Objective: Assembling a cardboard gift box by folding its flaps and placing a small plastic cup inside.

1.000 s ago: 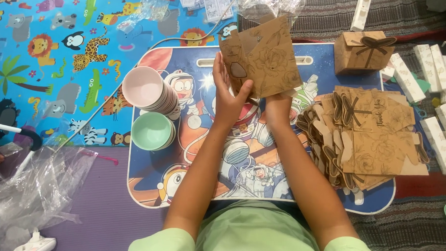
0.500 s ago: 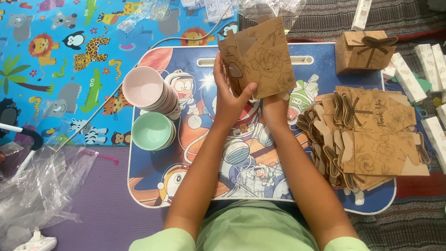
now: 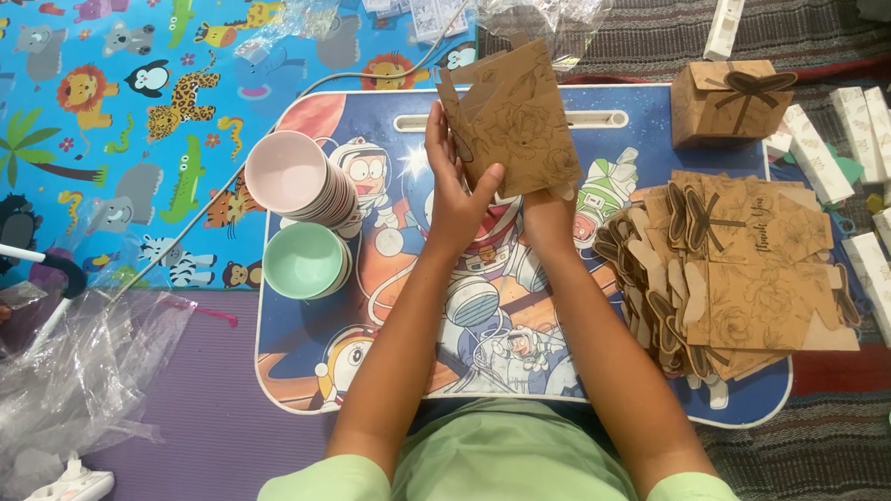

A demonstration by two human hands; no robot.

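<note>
1. Up above the middle of the cartoon lap tray [image 3: 379,398], both hands hold a flat brown card box blank [image 3: 516,123], printed with a faint flower outline, tilted with one corner pointing up.
2. Left hand [image 3: 456,196]: palm and thumb against the blank's left edge, fingers curled behind it, closed on the card.
3. Right hand [image 3: 547,210]: mostly hidden behind the blank's lower edge; it grips the card from below, though the fingers cannot be seen.
4. To the right on the tray lies a fanned stack of flat box blanks [image 3: 744,284], same brown card, with bow-shaped tabs and flower outlines.
5. At the tray's upper right corner stands a folded brown box [image 3: 724,100], cube-shaped, with a dark bow on top.
6. Left of the hands, a stack of pink bowls [image 3: 298,179] sits just above a stack of mint-green bowls [image 3: 307,261].
7. White long packets [image 3: 890,270] lie in a row past the tray's right edge.
8. Crumpled clear plastic wrap [image 3: 79,385] lies on the purple mat at lower left.
</note>
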